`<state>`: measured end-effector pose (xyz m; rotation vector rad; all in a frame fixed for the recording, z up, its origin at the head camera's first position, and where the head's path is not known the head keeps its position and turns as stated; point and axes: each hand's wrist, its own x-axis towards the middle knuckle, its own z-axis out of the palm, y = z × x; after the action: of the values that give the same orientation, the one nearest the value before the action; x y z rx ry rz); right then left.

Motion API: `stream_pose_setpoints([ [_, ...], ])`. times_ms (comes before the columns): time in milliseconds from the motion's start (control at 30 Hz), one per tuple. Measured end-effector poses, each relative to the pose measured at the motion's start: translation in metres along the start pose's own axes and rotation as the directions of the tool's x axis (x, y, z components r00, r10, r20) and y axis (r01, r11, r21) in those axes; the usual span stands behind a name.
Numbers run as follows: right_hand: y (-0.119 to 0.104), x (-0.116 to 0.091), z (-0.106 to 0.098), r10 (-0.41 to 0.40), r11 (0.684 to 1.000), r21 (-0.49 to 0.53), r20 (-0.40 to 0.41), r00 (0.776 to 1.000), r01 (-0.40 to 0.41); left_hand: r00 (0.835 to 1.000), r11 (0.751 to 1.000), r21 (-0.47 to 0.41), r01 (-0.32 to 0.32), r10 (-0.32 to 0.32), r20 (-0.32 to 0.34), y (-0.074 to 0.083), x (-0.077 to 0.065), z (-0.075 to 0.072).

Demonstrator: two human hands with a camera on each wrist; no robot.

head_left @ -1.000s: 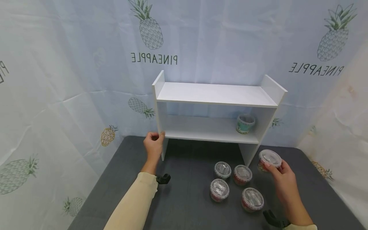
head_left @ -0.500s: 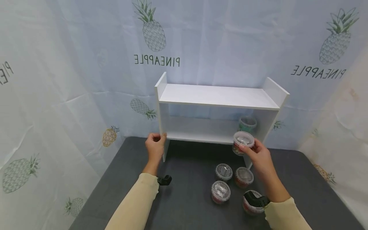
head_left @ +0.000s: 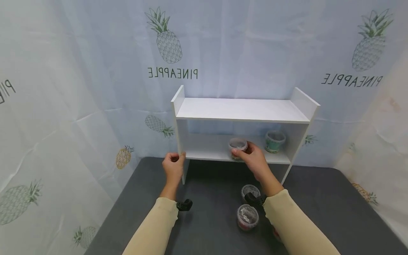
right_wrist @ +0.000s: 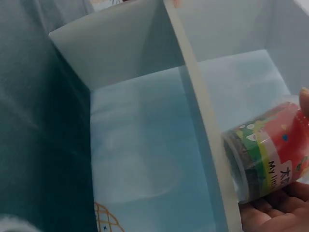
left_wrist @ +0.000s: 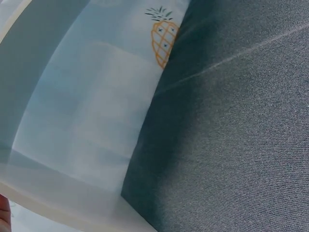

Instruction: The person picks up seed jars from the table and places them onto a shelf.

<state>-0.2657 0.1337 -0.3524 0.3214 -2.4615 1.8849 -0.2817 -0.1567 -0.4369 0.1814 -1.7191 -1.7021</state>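
Note:
My right hand (head_left: 256, 161) grips a small clear-lidded plastic tub (head_left: 238, 143) at the front of the white shelf unit's (head_left: 239, 109) middle board, left of a teal tub (head_left: 274, 141). In the right wrist view, the held tub (right_wrist: 275, 150) shows a red and green label, its base close to the board's edge (right_wrist: 207, 111); fingers (right_wrist: 280, 208) lie along its side. My left hand (head_left: 173, 168) holds the front edge of the unit's left side panel (head_left: 180, 138), fingers curled and thumb against it. Only a bit of finger (left_wrist: 4, 215) shows in the left wrist view.
Lidded tubs stand on the dark table (head_left: 210, 226): one (head_left: 247, 216) in front, another (head_left: 249, 189) behind it. My right forearm partly covers a tub (head_left: 276, 233) near the front. A pineapple-print curtain (head_left: 95, 88) hangs behind and at both sides.
My right hand has carried the tub from the table's right side up and left to the middle board, past the teal tub. The left hand keeps its hold on the side panel.

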Motion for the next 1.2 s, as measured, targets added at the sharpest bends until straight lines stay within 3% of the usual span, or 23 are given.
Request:
stream_pose_setpoints([
  [267,-0.004,0.028,0.01,0.07,0.996,-0.052,-0.004,0.998,-0.07,1.0,1.0,0.009,0.007,-0.007,0.017,-0.001,-0.002,0.0],
  [600,-0.003,0.046,0.017,0.031,0.999,-0.037,-0.025,0.999,-0.032,1.0,1.0,-0.008,0.001,-0.001,-0.007,0.001,-0.002,0.003],
  [667,-0.002,0.047,0.019,0.028,0.999,-0.04,-0.036,0.999,-0.029,1.0,1.0,-0.009,-0.001,0.001,-0.008,0.004,-0.002,0.002],
  [900,-0.006,0.05,0.023,0.022,0.998,-0.053,-0.053,0.998,-0.024,1.0,1.0,-0.01,-0.01,0.01,0.026,0.041,-0.011,-0.005],
  [1200,-0.004,0.047,0.022,0.03,0.997,-0.064,-0.081,0.996,-0.036,0.999,1.0,0.006,-0.022,0.021,0.028,0.042,-0.013,-0.004],
])
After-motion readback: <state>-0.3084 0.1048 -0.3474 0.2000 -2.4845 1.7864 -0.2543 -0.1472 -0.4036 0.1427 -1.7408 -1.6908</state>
